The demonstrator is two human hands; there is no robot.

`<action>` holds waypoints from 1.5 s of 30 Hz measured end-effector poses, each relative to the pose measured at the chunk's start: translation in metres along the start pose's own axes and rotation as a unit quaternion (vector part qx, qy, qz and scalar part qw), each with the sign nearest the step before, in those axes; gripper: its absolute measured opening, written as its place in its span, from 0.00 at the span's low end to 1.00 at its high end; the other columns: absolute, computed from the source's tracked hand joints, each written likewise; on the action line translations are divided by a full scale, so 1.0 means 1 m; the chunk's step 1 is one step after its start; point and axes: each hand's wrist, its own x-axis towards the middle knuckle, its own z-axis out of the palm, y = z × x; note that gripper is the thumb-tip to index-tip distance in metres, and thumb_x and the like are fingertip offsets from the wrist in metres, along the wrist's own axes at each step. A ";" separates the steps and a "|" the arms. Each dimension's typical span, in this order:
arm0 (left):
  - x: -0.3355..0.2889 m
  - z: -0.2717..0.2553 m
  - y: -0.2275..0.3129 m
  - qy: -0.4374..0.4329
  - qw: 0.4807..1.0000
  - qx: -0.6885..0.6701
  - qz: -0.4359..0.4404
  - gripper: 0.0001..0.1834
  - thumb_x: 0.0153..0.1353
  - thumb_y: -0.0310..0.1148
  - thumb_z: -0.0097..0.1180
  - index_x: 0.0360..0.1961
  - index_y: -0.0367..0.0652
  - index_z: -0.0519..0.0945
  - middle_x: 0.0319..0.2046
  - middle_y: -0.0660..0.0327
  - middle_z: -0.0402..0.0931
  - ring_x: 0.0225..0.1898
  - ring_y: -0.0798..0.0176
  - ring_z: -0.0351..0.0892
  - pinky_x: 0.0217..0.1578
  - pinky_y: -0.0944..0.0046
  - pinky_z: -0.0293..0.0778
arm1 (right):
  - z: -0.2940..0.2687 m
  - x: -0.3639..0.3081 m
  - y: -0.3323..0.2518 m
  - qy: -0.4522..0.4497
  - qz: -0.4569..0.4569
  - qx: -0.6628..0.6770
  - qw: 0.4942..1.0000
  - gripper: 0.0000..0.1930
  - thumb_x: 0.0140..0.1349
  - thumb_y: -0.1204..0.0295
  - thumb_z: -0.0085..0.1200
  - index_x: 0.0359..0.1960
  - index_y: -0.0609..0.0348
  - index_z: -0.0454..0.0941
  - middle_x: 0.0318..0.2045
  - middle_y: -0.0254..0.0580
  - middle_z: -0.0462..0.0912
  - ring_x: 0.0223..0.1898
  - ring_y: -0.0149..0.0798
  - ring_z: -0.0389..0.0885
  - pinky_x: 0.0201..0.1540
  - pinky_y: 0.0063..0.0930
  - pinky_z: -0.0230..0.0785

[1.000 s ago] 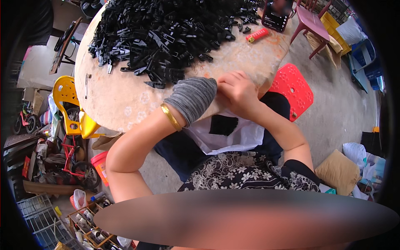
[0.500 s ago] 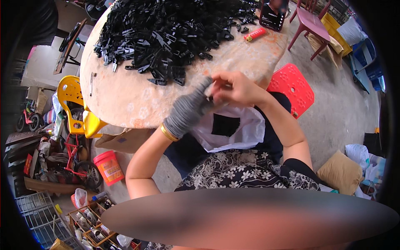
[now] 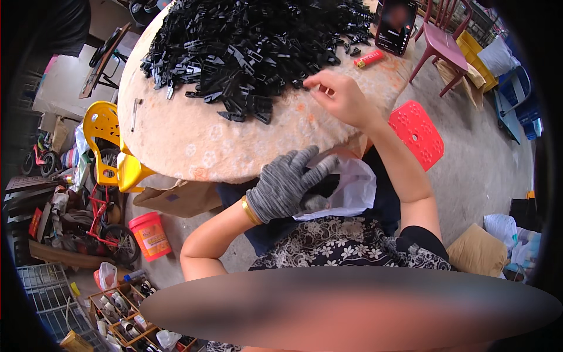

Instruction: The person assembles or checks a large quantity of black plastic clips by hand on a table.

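Note:
My left hand [image 3: 287,185], in a grey knit glove with a gold bangle at the wrist, is over the white plastic bag [image 3: 355,190] in my lap. Its fingers are spread and I see nothing in them. Dark contents [image 3: 326,186] show inside the bag, partly behind the glove. My bare right hand [image 3: 337,100] reaches to the near right edge of a large heap of small black plastic pieces [image 3: 234,53]. Its fingers are bent in a pinch with the tips at the heap; what lies between them is too small to make out.
The heap lies on a round table with a peach patterned cloth [image 3: 176,141]. A red lighter [image 3: 368,58], a propped phone [image 3: 396,26] and a pen [image 3: 135,114] are on it. Around stand a red stool [image 3: 416,135], yellow chair [image 3: 132,170] and red bucket [image 3: 150,236].
My hands have parted from their meeting place above the bag. The left has dropped down over the bag with fingers spreading; the right has moved up and forward to the heap.

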 end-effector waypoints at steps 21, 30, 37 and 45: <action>0.011 -0.005 -0.086 0.099 0.914 0.197 -0.341 0.13 0.61 0.41 0.47 0.42 0.45 0.72 0.31 0.51 0.75 0.29 0.47 0.78 0.28 0.50 0.73 | 0.021 -0.015 -0.002 0.089 -0.143 -0.306 0.937 0.07 0.49 0.75 0.54 0.32 0.57 0.78 0.31 0.39 0.77 0.38 0.45 0.75 0.41 0.35 0.70; 0.001 -0.009 -0.061 0.130 0.942 0.048 -0.306 0.21 0.57 0.31 0.51 0.54 0.45 0.68 0.33 0.51 0.78 0.31 0.48 0.77 0.31 0.53 0.72 | 0.028 -0.022 -0.006 0.032 -0.146 -0.198 0.969 0.08 0.49 0.76 0.57 0.33 0.60 0.78 0.33 0.43 0.78 0.36 0.47 0.76 0.41 0.35 0.69; -0.001 -0.007 -0.047 0.168 0.962 0.037 -0.211 0.11 0.53 0.30 0.57 0.40 0.44 0.78 0.28 0.55 0.78 0.28 0.52 0.78 0.30 0.59 0.74 | 0.029 -0.024 -0.010 0.024 -0.182 -0.216 0.959 0.07 0.47 0.75 0.57 0.30 0.56 0.78 0.30 0.38 0.77 0.36 0.44 0.75 0.40 0.35 0.67; -0.003 -0.012 -0.046 0.104 0.970 -0.004 -0.218 0.12 0.51 0.31 0.59 0.38 0.41 0.80 0.30 0.52 0.79 0.29 0.51 0.79 0.30 0.59 0.74 | 0.030 -0.024 -0.010 0.013 -0.189 -0.218 0.957 0.07 0.47 0.75 0.58 0.30 0.54 0.77 0.30 0.36 0.76 0.37 0.42 0.74 0.42 0.34 0.65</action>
